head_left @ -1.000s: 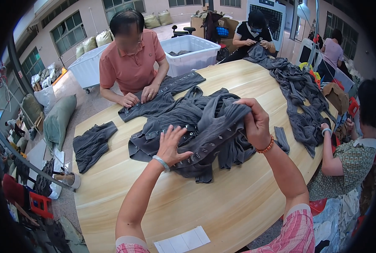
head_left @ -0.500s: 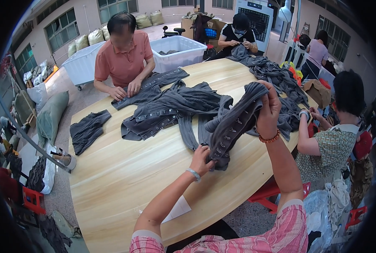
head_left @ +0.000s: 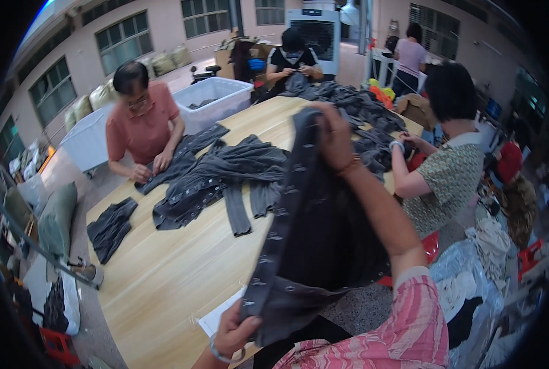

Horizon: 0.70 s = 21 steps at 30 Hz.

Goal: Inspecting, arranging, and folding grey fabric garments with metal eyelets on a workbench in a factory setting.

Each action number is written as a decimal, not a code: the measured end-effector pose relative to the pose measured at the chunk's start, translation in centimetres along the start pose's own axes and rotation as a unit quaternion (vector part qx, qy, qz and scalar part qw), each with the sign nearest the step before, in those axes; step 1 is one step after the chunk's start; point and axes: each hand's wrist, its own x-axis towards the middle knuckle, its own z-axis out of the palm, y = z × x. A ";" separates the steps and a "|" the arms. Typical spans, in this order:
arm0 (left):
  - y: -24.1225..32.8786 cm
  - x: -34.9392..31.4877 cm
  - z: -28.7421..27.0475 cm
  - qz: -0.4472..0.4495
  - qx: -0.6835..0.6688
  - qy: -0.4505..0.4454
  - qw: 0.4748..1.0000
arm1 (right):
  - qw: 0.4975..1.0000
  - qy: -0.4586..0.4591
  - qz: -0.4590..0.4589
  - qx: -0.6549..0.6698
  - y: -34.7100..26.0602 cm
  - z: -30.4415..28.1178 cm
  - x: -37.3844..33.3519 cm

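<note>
- The right hand (head_left: 336,138) is raised, its fingers closed around the upper end of a dark grey garment (head_left: 308,246) with a row of metal hooks along its edge strip.
- The left hand (head_left: 236,329), low and nearer the body, pinches the strip's lower end between thumb and fingers; the garment stretches between both hands.
- A white paper (head_left: 213,318) lies just beside the left hand, partly behind it.
- Ahead of the left hand, a heap (head_left: 240,163) of grey cloth with a row of metal eyelets; to its left, a smaller grey piece (head_left: 111,230).
- Beyond the right hand, a long grey pile (head_left: 354,111) runs along the far side.
- Containers, ahead and left of both hands: a white tub (head_left: 222,112) with some grey cloth inside, and a second tub (head_left: 85,140) whose contents do not show.
- Room: the wood of the counter (head_left: 163,289) shows from the left hand out to the heap and the small piece; its near edge curves close by the left hand, and its left edge runs past the small piece.
- Counts: one garment in both hands, one paper, two tubs, and four people clearly seen, one left-ahead of the hands, one far ahead, two to the right.
</note>
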 end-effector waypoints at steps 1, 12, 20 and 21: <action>-0.5 -1.4 -1.2 0.038 -0.025 0.077 0.996 | 0.998 -0.033 -0.001 0.045 -0.7 3.7 -0.5; -5.7 -11.4 -13.9 0.034 0.523 0.514 0.679 | 0.947 -0.305 -0.081 0.062 -6.5 20.2 -13.2; -6.7 -7.4 -10.0 0.054 0.664 0.322 0.672 | 0.880 -0.470 0.048 0.051 -2.7 8.8 -23.9; -6.7 -6.3 -9.5 0.052 0.677 0.283 0.677 | 0.883 -0.466 0.044 0.043 -2.6 7.6 -24.7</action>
